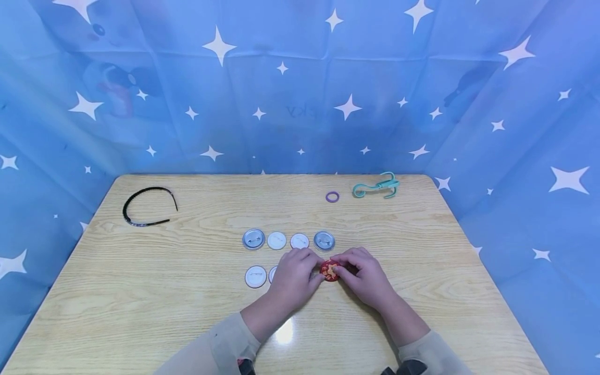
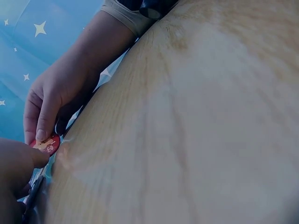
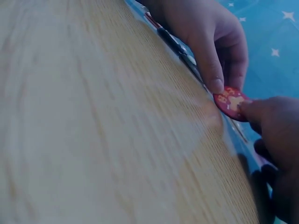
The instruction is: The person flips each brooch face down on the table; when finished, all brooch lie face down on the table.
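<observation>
A round red button badge (image 1: 329, 272) with a gold design is pinched between both hands, printed face up. My left hand (image 1: 292, 278) grips its left edge with thumb and fingers. From the other side my right hand (image 1: 367, 278) pinches it, the thumb lying over the printed face, as the right wrist view shows on the badge (image 3: 228, 103). Just beyond the hands, several badges lie pin side up in a row, among them a silver-backed badge (image 1: 324, 240) and a white-backed badge (image 1: 276, 240). Left of my left hand is another white-backed badge (image 1: 255, 276); one beside it is partly hidden by that hand.
On the wooden table (image 1: 140, 291), a dark headband (image 1: 136, 197) lies at the far left. A purple ring-shaped band (image 1: 332, 197) and a curled teal object (image 1: 377, 186) lie near the back edge. A blue star-patterned curtain (image 1: 300, 78) surrounds the table's back and sides.
</observation>
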Demonstrator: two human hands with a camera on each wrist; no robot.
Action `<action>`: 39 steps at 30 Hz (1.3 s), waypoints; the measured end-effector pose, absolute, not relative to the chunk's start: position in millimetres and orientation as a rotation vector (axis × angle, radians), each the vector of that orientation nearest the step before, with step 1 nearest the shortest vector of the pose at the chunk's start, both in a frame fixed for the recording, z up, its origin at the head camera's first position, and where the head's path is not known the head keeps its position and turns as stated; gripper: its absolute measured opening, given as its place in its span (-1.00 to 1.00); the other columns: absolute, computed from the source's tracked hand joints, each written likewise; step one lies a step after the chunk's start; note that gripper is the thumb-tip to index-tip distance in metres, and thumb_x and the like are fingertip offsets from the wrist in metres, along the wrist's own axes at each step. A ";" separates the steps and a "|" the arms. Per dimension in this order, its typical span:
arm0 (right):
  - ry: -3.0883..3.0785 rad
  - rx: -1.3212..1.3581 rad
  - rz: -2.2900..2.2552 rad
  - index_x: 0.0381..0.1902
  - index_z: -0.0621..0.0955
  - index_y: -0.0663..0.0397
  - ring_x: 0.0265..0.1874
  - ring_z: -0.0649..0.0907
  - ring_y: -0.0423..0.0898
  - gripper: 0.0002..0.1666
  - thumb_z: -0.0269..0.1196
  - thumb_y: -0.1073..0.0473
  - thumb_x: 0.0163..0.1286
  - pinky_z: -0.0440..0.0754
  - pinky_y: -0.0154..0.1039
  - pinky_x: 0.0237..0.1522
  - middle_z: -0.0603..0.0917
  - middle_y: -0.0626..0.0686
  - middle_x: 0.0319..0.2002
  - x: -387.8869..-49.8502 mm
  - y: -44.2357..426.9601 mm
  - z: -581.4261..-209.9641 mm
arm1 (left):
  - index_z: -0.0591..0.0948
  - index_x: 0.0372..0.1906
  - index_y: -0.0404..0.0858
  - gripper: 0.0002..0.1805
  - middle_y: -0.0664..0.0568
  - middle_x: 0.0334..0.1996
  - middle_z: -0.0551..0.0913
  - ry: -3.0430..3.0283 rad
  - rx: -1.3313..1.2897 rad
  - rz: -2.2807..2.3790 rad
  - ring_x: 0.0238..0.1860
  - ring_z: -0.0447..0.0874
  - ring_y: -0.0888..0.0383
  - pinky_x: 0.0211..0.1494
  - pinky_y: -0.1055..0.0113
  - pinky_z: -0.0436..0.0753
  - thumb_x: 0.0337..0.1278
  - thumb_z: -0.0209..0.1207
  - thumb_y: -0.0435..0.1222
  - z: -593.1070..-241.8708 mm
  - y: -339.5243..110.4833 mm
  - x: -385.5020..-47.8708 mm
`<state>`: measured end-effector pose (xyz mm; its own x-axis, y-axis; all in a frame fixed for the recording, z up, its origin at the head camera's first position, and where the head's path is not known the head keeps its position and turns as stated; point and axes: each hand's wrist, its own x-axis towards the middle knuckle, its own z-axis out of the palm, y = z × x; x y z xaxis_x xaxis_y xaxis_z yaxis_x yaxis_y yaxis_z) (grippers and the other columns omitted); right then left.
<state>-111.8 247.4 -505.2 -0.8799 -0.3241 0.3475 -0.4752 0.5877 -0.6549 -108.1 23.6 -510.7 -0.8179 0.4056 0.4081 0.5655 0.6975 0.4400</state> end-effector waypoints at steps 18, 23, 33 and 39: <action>-2.520 0.729 1.307 -0.16 0.80 -0.11 -0.11 0.67 -0.14 -0.73 0.51 0.38 0.32 0.58 -0.41 -0.03 0.76 -0.22 -0.19 -112.5 246.4 -506.2 | 0.80 -0.19 0.00 -0.90 0.25 -0.25 0.78 -2.585 -0.772 -0.841 -0.19 0.68 0.19 -0.10 0.20 0.63 0.23 0.50 -0.20 -510.9 23.8 -110.2; -2.465 0.782 1.311 -0.20 0.79 -0.11 -0.17 0.65 -0.12 -0.70 0.54 0.42 0.27 0.55 -0.43 -0.08 0.76 -0.17 -0.23 -112.3 246.4 -504.9 | 0.83 -0.21 0.03 -0.96 0.31 -0.32 0.78 -2.609 -0.770 -0.821 -0.26 0.67 0.22 -0.14 0.21 0.62 0.29 0.46 -0.17 -509.3 24.4 -110.5; -2.411 0.870 1.306 -0.33 0.74 0.01 -0.25 0.63 -0.06 -0.61 0.56 0.57 0.05 0.54 -0.39 -0.13 0.73 -0.07 -0.31 -113.2 248.0 -508.8 | 0.82 -0.22 0.05 -0.93 0.35 -0.31 0.80 -2.586 -0.807 -0.787 -0.28 0.66 0.23 -0.17 0.25 0.60 0.26 0.47 -0.21 -511.6 24.9 -110.3; -2.459 0.873 1.246 -0.35 0.75 -0.13 -0.21 0.62 -0.11 -0.59 0.54 0.52 0.05 0.53 -0.38 -0.10 0.71 -0.18 -0.26 -111.7 249.6 -508.2 | 0.81 -0.24 0.02 -0.93 0.31 -0.27 0.82 -2.578 -0.846 -0.806 -0.24 0.67 0.20 -0.15 0.23 0.59 0.22 0.44 -0.24 -512.8 23.3 -109.8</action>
